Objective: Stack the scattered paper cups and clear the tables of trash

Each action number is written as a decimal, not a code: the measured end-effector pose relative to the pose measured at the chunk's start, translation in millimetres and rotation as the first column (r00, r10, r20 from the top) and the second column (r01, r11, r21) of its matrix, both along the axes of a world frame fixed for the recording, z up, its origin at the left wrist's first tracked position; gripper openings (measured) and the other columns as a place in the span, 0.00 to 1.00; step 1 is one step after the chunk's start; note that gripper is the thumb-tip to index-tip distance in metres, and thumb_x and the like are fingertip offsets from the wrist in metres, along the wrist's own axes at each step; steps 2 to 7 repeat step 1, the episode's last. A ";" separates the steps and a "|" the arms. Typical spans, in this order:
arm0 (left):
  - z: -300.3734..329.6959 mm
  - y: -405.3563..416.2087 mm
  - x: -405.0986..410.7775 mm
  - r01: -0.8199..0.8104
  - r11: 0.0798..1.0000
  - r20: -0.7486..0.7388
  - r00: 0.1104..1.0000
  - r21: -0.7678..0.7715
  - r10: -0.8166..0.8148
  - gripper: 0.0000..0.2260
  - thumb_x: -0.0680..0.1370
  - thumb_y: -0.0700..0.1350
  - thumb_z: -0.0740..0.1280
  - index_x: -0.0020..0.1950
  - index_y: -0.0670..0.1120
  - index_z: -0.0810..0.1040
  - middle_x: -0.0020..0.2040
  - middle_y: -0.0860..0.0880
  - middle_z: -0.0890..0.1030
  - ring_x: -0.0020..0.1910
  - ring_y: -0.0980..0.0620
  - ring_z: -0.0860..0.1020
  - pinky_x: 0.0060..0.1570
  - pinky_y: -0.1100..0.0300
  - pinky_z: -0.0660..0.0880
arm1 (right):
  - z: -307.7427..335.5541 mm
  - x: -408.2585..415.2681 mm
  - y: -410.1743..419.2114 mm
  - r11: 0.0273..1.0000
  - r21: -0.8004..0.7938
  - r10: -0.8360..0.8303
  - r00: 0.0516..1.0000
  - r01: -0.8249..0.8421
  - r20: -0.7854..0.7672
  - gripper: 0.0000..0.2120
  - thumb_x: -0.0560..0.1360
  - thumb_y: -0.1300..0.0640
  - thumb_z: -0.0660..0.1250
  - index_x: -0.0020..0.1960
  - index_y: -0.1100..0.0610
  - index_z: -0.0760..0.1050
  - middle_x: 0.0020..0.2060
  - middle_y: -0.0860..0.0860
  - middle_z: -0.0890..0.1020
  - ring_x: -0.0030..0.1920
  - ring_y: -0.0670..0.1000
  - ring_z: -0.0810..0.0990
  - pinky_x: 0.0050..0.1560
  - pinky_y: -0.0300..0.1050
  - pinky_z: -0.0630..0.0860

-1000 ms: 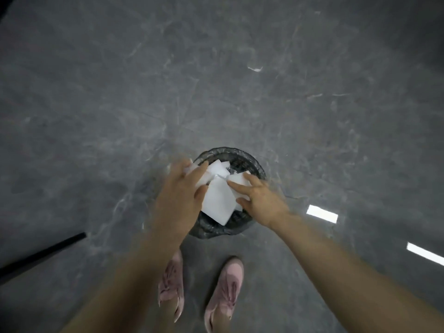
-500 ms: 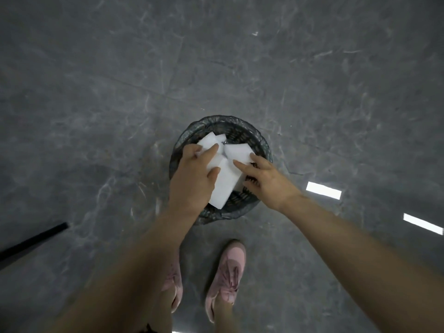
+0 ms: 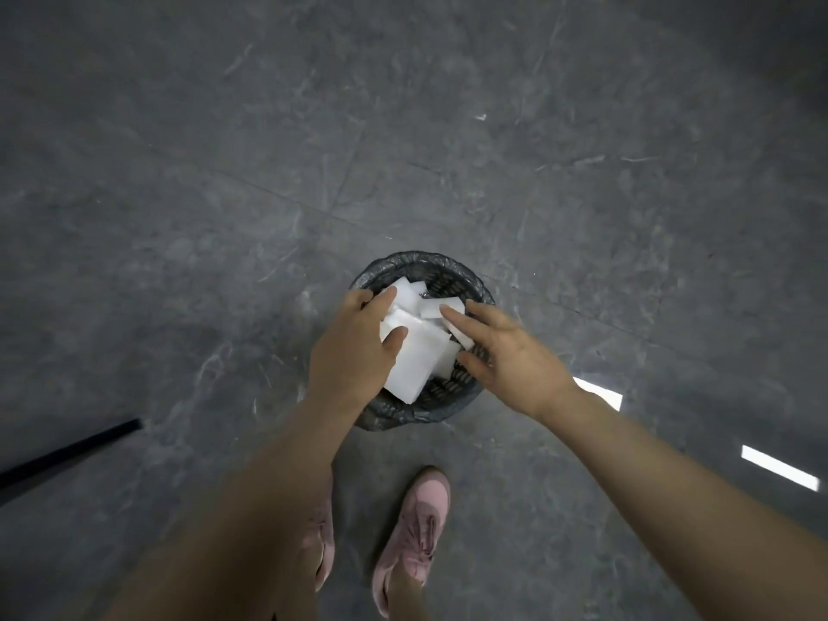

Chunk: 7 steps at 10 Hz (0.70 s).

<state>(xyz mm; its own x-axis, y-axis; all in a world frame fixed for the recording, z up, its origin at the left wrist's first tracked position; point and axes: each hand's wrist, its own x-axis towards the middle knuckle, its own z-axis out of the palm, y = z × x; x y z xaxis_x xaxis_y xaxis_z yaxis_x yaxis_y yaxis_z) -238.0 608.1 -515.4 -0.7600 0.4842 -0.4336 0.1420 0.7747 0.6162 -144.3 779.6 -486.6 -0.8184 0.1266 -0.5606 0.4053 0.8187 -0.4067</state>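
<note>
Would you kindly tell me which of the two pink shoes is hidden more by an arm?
The left pink shoe: the left forearm covers much of it, while the right pink shoe shows almost whole.

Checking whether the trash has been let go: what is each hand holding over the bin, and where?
The left hand grips the white papers at their left edge; the right hand, fingers spread, holds nothing.
</note>
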 end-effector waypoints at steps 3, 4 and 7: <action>36.6 -18.9 -6.0 -0.115 0.992 -0.082 0.990 0.044 0.118 0.22 0.78 0.48 0.66 0.72 0.52 0.70 0.65 0.48 0.70 0.59 0.47 0.74 0.52 0.55 0.70 | 40.1 -7.9 -11.1 1.000 -0.006 0.030 0.999 -0.030 -0.030 0.29 0.80 0.52 0.61 0.76 0.42 0.54 0.75 0.48 0.60 0.72 0.51 0.63 0.66 0.50 0.69; 36.6 -18.9 -6.0 -0.115 0.992 -0.082 0.990 0.044 0.118 0.22 0.78 0.48 0.66 0.72 0.52 0.70 0.65 0.48 0.70 0.59 0.47 0.74 0.52 0.55 0.70 | 40.1 -7.9 -11.1 1.000 -0.006 0.030 0.999 -0.030 -0.030 0.29 0.80 0.52 0.61 0.76 0.42 0.54 0.75 0.48 0.60 0.72 0.51 0.63 0.66 0.50 0.69; 36.6 -18.9 -6.0 -0.115 0.992 -0.082 0.990 0.044 0.118 0.22 0.78 0.48 0.66 0.72 0.52 0.70 0.65 0.48 0.70 0.59 0.47 0.74 0.52 0.55 0.70 | 40.1 -7.9 -11.1 1.000 -0.006 0.030 0.999 -0.030 -0.030 0.29 0.80 0.52 0.61 0.76 0.42 0.54 0.75 0.48 0.60 0.72 0.51 0.63 0.66 0.50 0.69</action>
